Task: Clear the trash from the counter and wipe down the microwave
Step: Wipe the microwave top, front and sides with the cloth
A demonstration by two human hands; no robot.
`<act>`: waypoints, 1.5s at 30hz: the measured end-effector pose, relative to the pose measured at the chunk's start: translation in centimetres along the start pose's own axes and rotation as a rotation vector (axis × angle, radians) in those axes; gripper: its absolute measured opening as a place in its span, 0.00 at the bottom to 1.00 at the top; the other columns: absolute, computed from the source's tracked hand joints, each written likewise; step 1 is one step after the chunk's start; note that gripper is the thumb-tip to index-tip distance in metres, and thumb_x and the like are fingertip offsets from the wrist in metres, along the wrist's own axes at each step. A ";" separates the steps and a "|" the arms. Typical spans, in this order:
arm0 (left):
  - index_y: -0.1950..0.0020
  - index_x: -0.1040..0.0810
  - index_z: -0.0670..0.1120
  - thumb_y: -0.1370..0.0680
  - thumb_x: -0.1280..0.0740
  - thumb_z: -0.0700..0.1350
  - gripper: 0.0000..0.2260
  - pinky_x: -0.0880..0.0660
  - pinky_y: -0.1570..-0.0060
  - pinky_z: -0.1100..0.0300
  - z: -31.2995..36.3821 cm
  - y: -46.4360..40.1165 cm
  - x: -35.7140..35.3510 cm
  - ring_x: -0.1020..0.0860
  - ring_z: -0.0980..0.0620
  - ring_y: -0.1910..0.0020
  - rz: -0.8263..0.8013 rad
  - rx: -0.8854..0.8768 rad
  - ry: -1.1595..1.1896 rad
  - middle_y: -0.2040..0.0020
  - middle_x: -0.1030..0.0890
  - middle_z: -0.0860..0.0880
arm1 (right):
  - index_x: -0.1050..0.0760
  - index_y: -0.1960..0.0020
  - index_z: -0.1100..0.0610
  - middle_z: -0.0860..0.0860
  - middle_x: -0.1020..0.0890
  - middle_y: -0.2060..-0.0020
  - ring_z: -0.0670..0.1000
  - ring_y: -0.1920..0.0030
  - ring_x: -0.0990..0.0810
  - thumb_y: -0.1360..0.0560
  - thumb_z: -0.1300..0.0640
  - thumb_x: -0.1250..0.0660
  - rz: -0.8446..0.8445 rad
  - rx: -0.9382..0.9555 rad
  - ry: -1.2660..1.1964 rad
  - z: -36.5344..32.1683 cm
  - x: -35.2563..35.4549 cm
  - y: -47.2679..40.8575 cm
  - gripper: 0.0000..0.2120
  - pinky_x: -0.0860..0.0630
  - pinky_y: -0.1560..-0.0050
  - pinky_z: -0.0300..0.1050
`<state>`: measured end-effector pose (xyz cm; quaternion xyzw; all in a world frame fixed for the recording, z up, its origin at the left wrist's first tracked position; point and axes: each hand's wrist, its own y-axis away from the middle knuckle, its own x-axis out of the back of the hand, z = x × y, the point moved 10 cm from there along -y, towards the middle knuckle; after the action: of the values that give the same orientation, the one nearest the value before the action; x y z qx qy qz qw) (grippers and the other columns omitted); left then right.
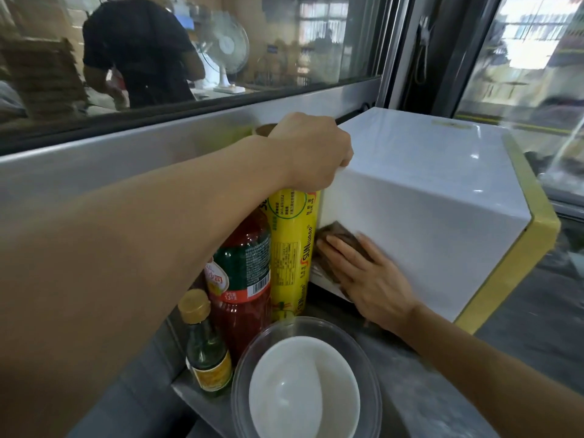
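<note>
Microwave (420, 197), white, stood on counter (442, 368) by window. Left hand (311, 153) gripped its top rear corner, fingers curled over the edge. Right hand (363, 276), fingers straight, pressed brown cloth (339, 233) flat against microwave's side, beside yellow wrap roll (292, 251).

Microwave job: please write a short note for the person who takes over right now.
Left hand grips the top rear corner of the microwave, steadying it.
Right hand presses a brown cloth flat against the microwave's side, low down near the yellow wrap roll.
Done: side wipe is under way.
Left: other faces, as far as can be judged; trash cannot be seen here.
</note>
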<state>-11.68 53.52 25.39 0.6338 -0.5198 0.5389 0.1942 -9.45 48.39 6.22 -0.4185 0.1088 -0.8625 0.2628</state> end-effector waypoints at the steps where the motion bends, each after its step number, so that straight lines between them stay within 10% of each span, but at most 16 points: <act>1: 0.40 0.22 0.54 0.22 0.41 0.42 0.15 0.30 0.56 0.54 0.1 0.0 0.2 0.24 0.44 0.49 0.008 -0.001 -0.005 0.46 0.23 0.46 | 0.27 0.33 0.58 0.53 0.33 0.28 0.54 0.27 0.42 0.27 0.56 0.47 -0.011 0.010 0.005 -0.5 -0.5 0.2 0.24 0.55 0.26 0.55; 8: 0.39 0.23 0.55 0.22 0.41 0.42 0.15 0.33 0.55 0.55 0.0 -0.3 -0.1 0.24 0.45 0.50 0.014 0.006 -0.039 0.45 0.23 0.46 | 0.22 0.38 0.55 0.48 0.23 0.36 0.48 0.33 0.28 0.34 0.55 0.32 -0.209 0.157 0.094 -5.5 -5.7 1.0 0.23 0.60 0.25 0.51; 16: 0.41 0.23 0.53 0.22 0.42 0.42 0.14 0.38 0.39 0.49 1.2 -0.2 0.1 0.30 0.48 0.39 -0.041 -0.041 -0.203 0.43 0.21 0.50 | 0.23 0.37 0.55 0.51 0.27 0.32 0.51 0.29 0.34 0.43 0.56 0.20 -0.272 0.133 0.065 -2.5 -4.1 9.0 0.35 0.61 0.25 0.56; 28: 0.43 0.25 0.50 0.25 0.42 0.37 0.15 0.36 0.46 0.53 5.7 -0.1 0.2 0.25 0.48 0.55 0.146 -0.038 -0.090 0.56 0.23 0.50 | 0.36 0.28 0.52 0.49 0.48 0.23 0.52 0.25 0.59 0.29 0.54 0.31 -0.354 0.090 0.130 -4.5 -5.8 3.1 0.32 0.74 0.32 0.63; 37: 0.40 0.26 0.49 0.24 0.42 0.38 0.15 0.39 0.56 0.55 5.3 0.0 0.5 0.25 0.45 0.48 0.147 0.062 -0.076 0.50 0.23 0.47 | 0.35 0.31 0.57 0.53 0.58 0.23 0.52 0.24 0.61 0.39 0.58 0.23 -0.239 0.002 0.035 0.6 -1.8 14.3 0.39 0.62 0.25 0.56; 45: 0.32 0.32 0.47 0.25 0.40 0.37 0.21 0.34 0.45 0.51 7.2 0.0 -0.1 0.29 0.45 0.41 0.197 0.117 0.052 0.38 0.27 0.46 | 0.41 0.29 0.55 0.51 0.41 0.26 0.54 0.26 0.52 0.33 0.54 0.28 -0.339 0.059 0.099 -0.8 -3.1 12.1 0.37 0.64 0.27 0.59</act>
<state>-8.23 47.75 22.80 0.5757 -0.5421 0.6009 0.1162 -4.11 39.92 -1.29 -0.3800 0.0244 -0.9168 0.1201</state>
